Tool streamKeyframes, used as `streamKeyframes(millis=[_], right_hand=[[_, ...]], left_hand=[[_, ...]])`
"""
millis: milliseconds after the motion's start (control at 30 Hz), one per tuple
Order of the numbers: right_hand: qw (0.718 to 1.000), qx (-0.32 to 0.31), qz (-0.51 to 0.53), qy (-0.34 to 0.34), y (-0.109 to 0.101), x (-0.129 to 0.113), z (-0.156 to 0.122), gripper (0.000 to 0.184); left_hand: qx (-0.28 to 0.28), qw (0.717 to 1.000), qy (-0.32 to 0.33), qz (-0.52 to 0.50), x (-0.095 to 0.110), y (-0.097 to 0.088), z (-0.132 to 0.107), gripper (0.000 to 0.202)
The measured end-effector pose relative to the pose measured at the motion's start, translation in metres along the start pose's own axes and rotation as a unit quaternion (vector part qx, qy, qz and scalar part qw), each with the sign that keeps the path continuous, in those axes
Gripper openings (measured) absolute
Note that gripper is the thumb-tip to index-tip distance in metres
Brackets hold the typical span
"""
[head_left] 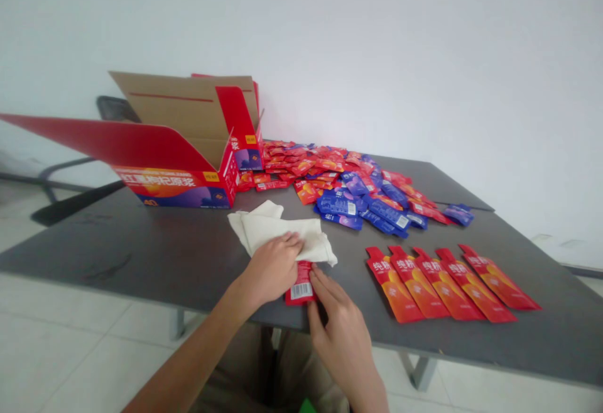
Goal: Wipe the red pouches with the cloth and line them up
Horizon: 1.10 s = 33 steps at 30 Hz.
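Observation:
A red pouch with a barcode label lies back side up near the table's front edge, its upper part covered by a cream cloth. My left hand is closed on the cloth and presses it onto the pouch. At the pouch's right edge, my right hand holds it down, with the fingertips along the side and the thumb near the lower corner. To the right, several red-orange pouches lie front side up in an overlapping, slanted row.
Behind the cloth spreads a heap of red pouches and blue pouches. An opened red carton stands at the left with its flaps up, and a second carton is behind it. The grey table backs onto a white wall.

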State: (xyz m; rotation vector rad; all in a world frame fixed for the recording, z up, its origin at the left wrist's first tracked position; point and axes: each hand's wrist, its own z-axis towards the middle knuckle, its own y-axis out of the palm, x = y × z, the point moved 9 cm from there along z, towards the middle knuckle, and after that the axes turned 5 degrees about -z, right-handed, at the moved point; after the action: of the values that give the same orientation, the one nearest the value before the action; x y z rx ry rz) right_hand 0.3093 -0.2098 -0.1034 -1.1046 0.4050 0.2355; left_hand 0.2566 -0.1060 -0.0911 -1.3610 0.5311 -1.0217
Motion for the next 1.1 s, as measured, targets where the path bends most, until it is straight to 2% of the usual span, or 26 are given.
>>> streamKeyframes(millis=[67, 133, 233, 300, 433, 500, 567, 667, 733, 800, 967, 1033, 1100], right_hand=[[1.0, -0.002, 0.004, 0.011, 0.0, 0.001, 0.0, 0.042], [1.0, -0.007, 0.001, 0.03, 0.0, 0.002, 0.0, 0.034], [0.999, -0.015, -0.018, 0.04, 0.0, 0.003, 0.0, 0.026], [0.999, -0.02, -0.017, 0.039, 0.001, 0.003, 0.0, 0.028], [1.0, -0.015, 0.003, 0.009, 0.001, 0.001, 0.001, 0.044], [1.0, -0.014, 0.007, 0.0, 0.001, 0.0, 0.001, 0.048], [0.999, -0.027, 0.013, 0.015, 0.003, 0.001, 0.0, 0.044], [0.997, -0.045, 0.015, 0.053, 0.006, 0.006, -0.002, 0.03], [0.997, -0.047, 0.008, 0.064, 0.006, 0.008, -0.002, 0.026], [0.997, -0.047, 0.007, 0.061, 0.006, 0.008, -0.002, 0.027], [0.999, -0.033, 0.012, 0.015, 0.003, 0.002, 0.0, 0.047], [0.999, -0.03, 0.017, 0.016, 0.002, 0.001, 0.0, 0.046], [0.998, -0.038, 0.026, 0.037, 0.003, 0.003, 0.0, 0.039]], left_hand=[[-0.007, 1.0, 0.024, -0.01, 0.008, 0.001, -0.009, 0.053], [-0.005, 0.998, 0.052, -0.03, 0.019, 0.002, -0.03, 0.057], [0.007, 0.997, 0.054, -0.053, 0.027, 0.001, -0.053, 0.06], [0.011, 0.998, 0.038, -0.05, 0.021, 0.0, -0.048, 0.057], [0.015, 1.0, -0.009, -0.01, -0.002, -0.001, -0.01, 0.049], [0.014, 1.0, -0.018, 0.005, -0.004, -0.001, -0.001, 0.05], [0.007, 1.0, -0.001, 0.006, 0.004, 0.002, -0.009, 0.053], [-0.013, 0.999, 0.04, -0.007, 0.026, 0.004, -0.037, 0.057], [-0.018, 0.999, 0.048, -0.017, 0.033, 0.003, -0.048, 0.057], [-0.013, 0.999, 0.033, -0.02, 0.029, 0.001, -0.043, 0.056], [-0.004, 1.0, -0.016, 0.002, -0.001, -0.002, 0.001, 0.05], [-0.009, 1.0, 0.001, 0.005, 0.001, -0.001, 0.001, 0.051], [-0.013, 0.999, 0.037, -0.002, 0.014, 0.0, -0.014, 0.054]])
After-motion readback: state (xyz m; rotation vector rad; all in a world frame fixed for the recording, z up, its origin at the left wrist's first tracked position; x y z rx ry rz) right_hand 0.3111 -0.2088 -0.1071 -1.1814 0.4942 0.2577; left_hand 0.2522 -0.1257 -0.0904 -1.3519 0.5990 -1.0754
